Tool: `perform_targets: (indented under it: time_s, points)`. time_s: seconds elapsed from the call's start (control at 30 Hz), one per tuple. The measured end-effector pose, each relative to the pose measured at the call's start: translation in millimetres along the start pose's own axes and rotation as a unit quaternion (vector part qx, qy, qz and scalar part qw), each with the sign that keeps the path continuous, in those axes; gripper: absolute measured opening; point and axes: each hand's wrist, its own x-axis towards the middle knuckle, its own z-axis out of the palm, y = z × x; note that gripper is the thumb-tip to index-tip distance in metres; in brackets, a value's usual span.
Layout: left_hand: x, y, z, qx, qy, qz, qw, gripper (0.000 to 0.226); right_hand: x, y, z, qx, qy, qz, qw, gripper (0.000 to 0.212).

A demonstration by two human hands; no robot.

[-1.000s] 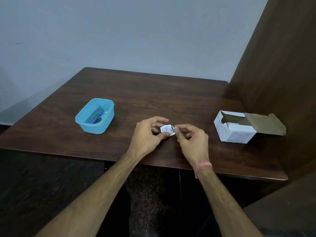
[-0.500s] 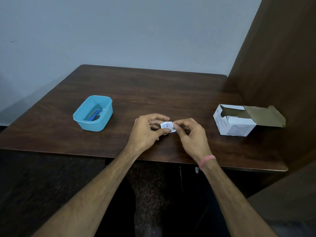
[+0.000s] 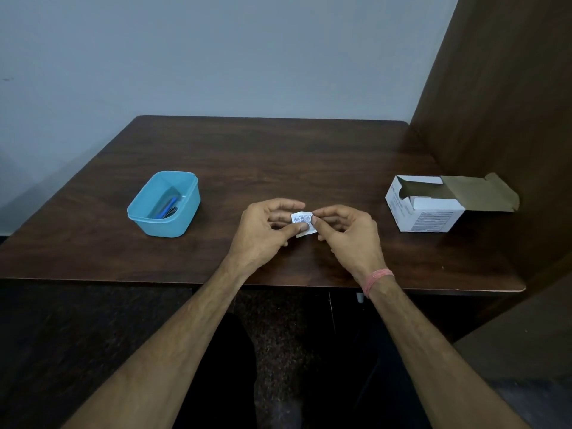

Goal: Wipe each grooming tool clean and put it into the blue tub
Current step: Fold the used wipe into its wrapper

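- Since the earlier frames, both hands stay together over the near middle of the table (image 3: 278, 156), and the small white packet (image 3: 302, 220) between them remains pinched from both sides; the tub and the box keep their places.
- Left hand (image 3: 263, 230) pinches the packet's left part between thumb and forefinger, the thumb lying across its near face; the other fingers curl loosely beyond it.
- Right hand (image 3: 349, 233) pinches the packet's right edge with thumb tip and forefinger tip, its remaining fingers bent and held apart from the packet. A pink band (image 3: 377, 278) circles that wrist.
- Fine print covers the packet's upper face; whether it is torn open cannot be told.
- On the left side of the table sits the blue tub (image 3: 164, 224), well apart from the hands. Inside it lie a blue-handled tool (image 3: 168, 206) and some thin dark metal pieces beside it, too small to name.
- On the right side stands a white cardboard box (image 3: 424, 218) with its brown flap folded open toward the wooden side panel (image 3: 510, 103).
- Beyond the table's far edge rises a pale grey wall (image 3: 216, 57).
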Motion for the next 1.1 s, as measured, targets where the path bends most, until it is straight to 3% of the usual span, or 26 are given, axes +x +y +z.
perform_targets:
  time_s: [0.17, 0.4, 0.77, 1.1]
  points:
    - [0, 0, 1, 0.006, 0.008, -0.004, 1.000, 0.023, 0, 2, -2, -0.005, -0.018, 0.000, 1.000, 0.004]
    - [-2, 4, 1, -0.006, -0.005, -0.009, 1.000, 0.029, 1, 3, -1, -0.010, -0.005, -0.006, 1.000, 0.007]
    - [-2, 1, -1, -0.003, -0.006, -0.006, 1.000, 0.024, 6, 8, -9, 0.032, -0.084, 0.000, 0.996, 0.010]
    - [0, 2, -3, -0.019, -0.026, -0.011, 0.999, 0.023, 8, 10, -8, 0.036, -0.071, 0.011, 0.997, 0.008]
